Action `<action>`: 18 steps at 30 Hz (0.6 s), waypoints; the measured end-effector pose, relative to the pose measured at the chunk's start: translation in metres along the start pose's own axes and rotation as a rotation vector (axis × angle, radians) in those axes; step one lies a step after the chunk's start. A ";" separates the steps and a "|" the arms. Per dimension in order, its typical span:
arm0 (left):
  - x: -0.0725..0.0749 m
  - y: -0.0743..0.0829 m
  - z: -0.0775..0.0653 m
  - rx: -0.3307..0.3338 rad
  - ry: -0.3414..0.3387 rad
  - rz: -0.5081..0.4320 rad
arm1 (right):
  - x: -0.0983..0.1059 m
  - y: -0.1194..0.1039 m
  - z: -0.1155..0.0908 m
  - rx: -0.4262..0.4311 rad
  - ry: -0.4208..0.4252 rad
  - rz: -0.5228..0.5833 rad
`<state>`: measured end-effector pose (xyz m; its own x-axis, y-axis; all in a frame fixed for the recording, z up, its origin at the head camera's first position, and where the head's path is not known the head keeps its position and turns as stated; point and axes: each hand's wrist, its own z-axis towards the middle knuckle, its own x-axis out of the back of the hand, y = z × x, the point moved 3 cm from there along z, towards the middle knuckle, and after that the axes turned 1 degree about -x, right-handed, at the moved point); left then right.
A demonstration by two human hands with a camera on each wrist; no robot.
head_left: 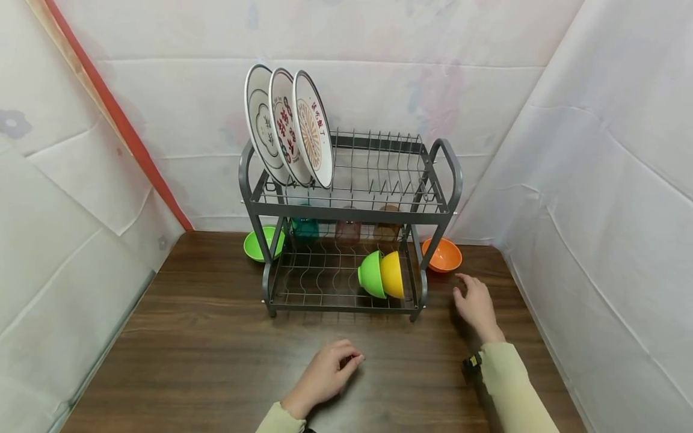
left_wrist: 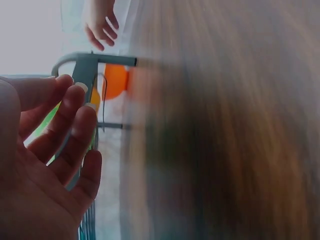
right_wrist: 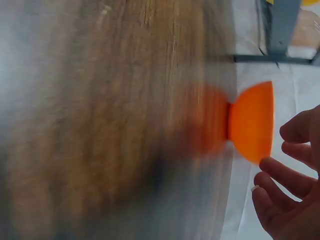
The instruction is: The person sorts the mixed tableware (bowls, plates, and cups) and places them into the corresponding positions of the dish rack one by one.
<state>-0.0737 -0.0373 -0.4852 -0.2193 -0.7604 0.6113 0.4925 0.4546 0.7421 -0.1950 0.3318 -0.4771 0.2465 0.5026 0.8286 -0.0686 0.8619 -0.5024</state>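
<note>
My right hand is just in front of an orange bowl that sits upright on the table beside the rack's right legs. In the right wrist view its fingers are spread and bent a little, close to the bowl's rim, with nothing held. My left hand is low over the table in front of the rack, fingers loosely curled and empty. On the lower tier of the grey dish rack, a green bowl and a yellow bowl stand on edge, nested together at the right.
Three patterned plates, the nearest a white plate, stand at the upper tier's left. Behind the lower tier are a teal cup, a pinkish cup and a brown cup. Another green bowl sits left of the rack. Cloth walls surround the table.
</note>
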 end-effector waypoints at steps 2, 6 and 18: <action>0.003 -0.005 -0.003 0.016 0.023 -0.005 | -0.004 -0.004 0.007 0.029 -0.016 -0.029; 0.014 -0.016 -0.007 0.031 0.077 -0.019 | -0.010 -0.008 0.017 0.081 -0.036 -0.077; 0.053 -0.042 -0.025 0.176 0.230 0.059 | -0.012 -0.019 0.039 0.164 -0.042 -0.139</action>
<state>-0.0845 -0.1083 -0.4911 0.0125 -0.8061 0.5917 0.3405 0.5598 0.7554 -0.2344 0.3121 -0.4678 0.2239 0.3778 0.8984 -0.1941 0.9206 -0.3387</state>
